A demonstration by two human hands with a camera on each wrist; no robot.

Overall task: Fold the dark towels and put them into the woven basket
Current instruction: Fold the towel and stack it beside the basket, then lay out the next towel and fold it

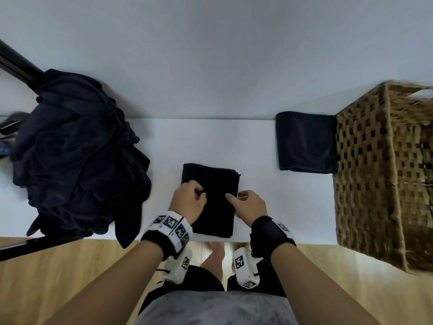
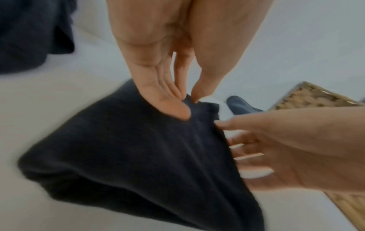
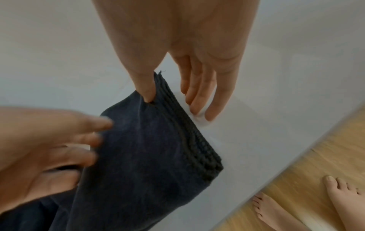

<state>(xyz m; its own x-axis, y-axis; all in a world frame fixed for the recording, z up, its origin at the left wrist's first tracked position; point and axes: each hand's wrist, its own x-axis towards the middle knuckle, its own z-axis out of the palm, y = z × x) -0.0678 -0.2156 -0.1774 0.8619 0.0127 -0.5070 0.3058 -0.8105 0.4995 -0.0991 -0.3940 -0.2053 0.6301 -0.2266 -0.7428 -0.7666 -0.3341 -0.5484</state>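
Note:
A folded dark towel [image 1: 210, 179] [image 2: 138, 156] [image 3: 148, 156] lies flat near the front edge of the white table [image 1: 210, 137]. My left hand [image 1: 194, 195] [image 2: 187, 104] is on its left part, thumb and curled fingertips pinching the top cloth. My right hand [image 1: 243, 202] [image 3: 173, 103] presses its thumb on the towel's right edge, with straight fingers [image 3: 197, 101] on the table beside it. A second folded towel [image 1: 304, 141] [image 2: 239, 104] lies against the woven basket [image 1: 375, 172] [image 2: 308, 96] at the right.
A heap of unfolded dark towels [image 1: 77, 156] [image 2: 29, 34] fills the table's left side and hangs over the front edge. A black bar [image 1: 16, 62] runs behind it. Bare feet [image 3: 296, 211] stand on the wooden floor below the table's edge.

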